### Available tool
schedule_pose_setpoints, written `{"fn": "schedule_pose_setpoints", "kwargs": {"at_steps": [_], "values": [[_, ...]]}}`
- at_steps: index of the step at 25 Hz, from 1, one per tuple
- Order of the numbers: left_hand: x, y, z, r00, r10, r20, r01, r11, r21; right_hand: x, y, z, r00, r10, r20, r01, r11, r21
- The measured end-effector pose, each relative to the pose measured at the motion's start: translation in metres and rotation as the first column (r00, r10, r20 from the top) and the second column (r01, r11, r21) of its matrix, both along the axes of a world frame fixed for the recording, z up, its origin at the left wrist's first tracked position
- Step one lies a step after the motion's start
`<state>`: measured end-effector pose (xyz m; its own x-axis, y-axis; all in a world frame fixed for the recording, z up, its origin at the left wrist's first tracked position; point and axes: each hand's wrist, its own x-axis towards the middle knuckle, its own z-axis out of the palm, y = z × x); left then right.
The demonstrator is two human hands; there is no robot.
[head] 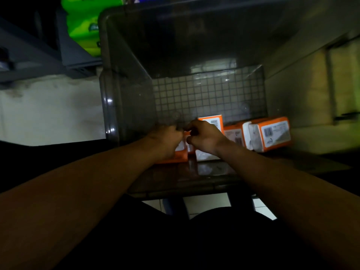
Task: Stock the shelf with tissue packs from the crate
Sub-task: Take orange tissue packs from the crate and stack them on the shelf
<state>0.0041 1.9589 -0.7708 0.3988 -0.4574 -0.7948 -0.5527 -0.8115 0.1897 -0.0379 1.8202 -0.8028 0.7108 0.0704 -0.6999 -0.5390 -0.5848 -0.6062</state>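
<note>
The room is dim, with pale floor tiles point(206, 203) below and a beige surface point(311, 90) at right.

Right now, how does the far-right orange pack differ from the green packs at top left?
The orange pack lies on the floor of the crate; the green packs are stacked outside it, by the grey shelf. The orange pack shows a white barcode label; the green packs show none I can make out. Both look like wrapped tissue packs.

Four tissue packs point(268, 133) show (two partly covered), one crate point(126, 94).
</note>
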Motion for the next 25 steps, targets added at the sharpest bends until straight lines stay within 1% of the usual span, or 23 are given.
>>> {"fn": "schedule_pose_setpoints", "kwargs": {"at_steps": [2, 4, 6, 8, 9, 10, 12, 13, 14, 15, 16, 17, 19, 21, 23, 25], "values": [[-0.001, -0.005, 0.001, 0.998, -0.035, 0.049, 0.034, 0.999, 0.02, 0.0, -0.002, -0.004, 0.999, -0.034, -0.007, 0.034, 0.999, 0.029], [0.002, -0.008, 0.001, 0.997, -0.03, 0.064, 0.029, 0.999, 0.021, 0.0, -0.004, -0.008, 0.999, -0.038, 0.003, 0.038, 0.998, 0.042], [0.006, -0.008, 0.003, 0.999, 0.005, 0.049, -0.005, 1.0, -0.004, 0.001, -0.01, -0.015, 0.998, -0.064, 0.017, 0.063, 0.998, 0.025], [0.013, -0.009, 0.012, 0.994, 0.101, 0.034, -0.098, 0.992, -0.08, 0.004, -0.017, -0.02, 0.981, -0.188, 0.038, 0.188, 0.982, 0.008], [0.019, -0.011, 0.018, 0.986, 0.162, 0.031, -0.157, 0.98, -0.124, 0.007, -0.021, -0.021, 0.953, -0.299, 0.045, 0.299, 0.954, 0.013], [0.026, -0.012, 0.024, 0.973, 0.23, 0.017, -0.224, 0.96, -0.17, 0.011, -0.026, -0.019, 0.9, -0.434, 0.034, 0.433, 0.901, 0.039], [0.041, -0.014, 0.037, 0.922, 0.386, -0.039, -0.382, 0.886, -0.263, 0.021, -0.035, -0.004, 0.735, -0.678, -0.028, 0.672, 0.722, 0.165], [0.048, -0.015, 0.044, 0.878, 0.47, -0.088, -0.473, 0.827, -0.304, 0.026, -0.04, 0.007, 0.661, -0.747, -0.068, 0.739, 0.633, 0.233], [0.056, -0.016, 0.053, 0.817, 0.554, -0.159, -0.571, 0.74, -0.356, 0.033, -0.046, 0.019, 0.618, -0.778, -0.113, 0.767, 0.566, 0.3], [0.064, -0.017, 0.063, 0.738, 0.628, -0.246, -0.668, 0.628, -0.4, 0.039, -0.051, 0.032, 0.599, -0.783, -0.169, 0.774, 0.51, 0.376], [0.071, -0.019, 0.076, 0.663, 0.673, -0.328, -0.737, 0.512, -0.441, 0.046, -0.056, 0.047, 0.609, -0.764, -0.211, 0.754, 0.476, 0.453], [0.078, -0.021, 0.091, 0.605, 0.693, -0.392, -0.778, 0.412, -0.474, 0.054, -0.061, 0.063, 0.641, -0.735, -0.222, 0.712, 0.461, 0.53], [0.092, -0.025, 0.124, 0.523, 0.685, -0.507, -0.82, 0.242, -0.518, 0.07, -0.073, 0.099, 0.706, -0.694, -0.142, 0.589, 0.463, 0.662], [0.104, -0.027, 0.16, 0.473, 0.654, -0.591, -0.828, 0.1, -0.552, 0.084, -0.083, 0.139, 0.738, -0.675, -0.015, 0.45, 0.474, 0.757], [0.113, -0.024, 0.193, 0.435, 0.621, -0.652, -0.82, -0.026, -0.572, 0.096, -0.093, 0.177, 0.75, -0.654, 0.101, 0.326, 0.497, 0.804], [0.119, -0.021, 0.223, 0.425, 0.574, -0.7, -0.809, -0.105, -0.578, 0.105, -0.1, 0.214, 0.752, -0.622, 0.219, 0.239, 0.565, 0.79]]}}
